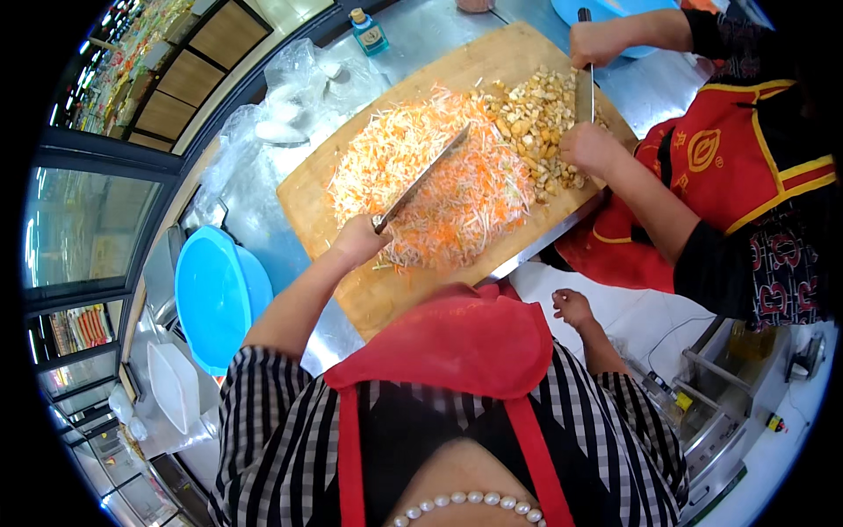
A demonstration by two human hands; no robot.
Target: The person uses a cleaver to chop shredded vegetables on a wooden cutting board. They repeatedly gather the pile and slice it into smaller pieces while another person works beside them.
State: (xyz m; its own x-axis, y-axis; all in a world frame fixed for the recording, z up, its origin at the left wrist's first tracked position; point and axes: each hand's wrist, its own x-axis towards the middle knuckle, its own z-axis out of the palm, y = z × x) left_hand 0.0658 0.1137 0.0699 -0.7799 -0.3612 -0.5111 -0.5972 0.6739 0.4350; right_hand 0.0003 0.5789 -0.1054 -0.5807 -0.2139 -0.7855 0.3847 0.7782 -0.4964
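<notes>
My left hand grips the dark handle of a kitchen knife. Its long blade slants across a heap of shredded carrot and pale vegetable, dividing the bright far part from the shaded near part. The heap lies on a large wooden cutting board. Beside it, on the board's right, are chopped golden-brown pieces of some food. Off the board, over the floor on my right, my right hand hangs with loosely bent fingers and holds nothing.
A co-worker in a red apron holds another knife over the brown pieces, one hand on its handle. A blue basin, clear plastic bags and a teal bottle surround the board. A white bin stands left.
</notes>
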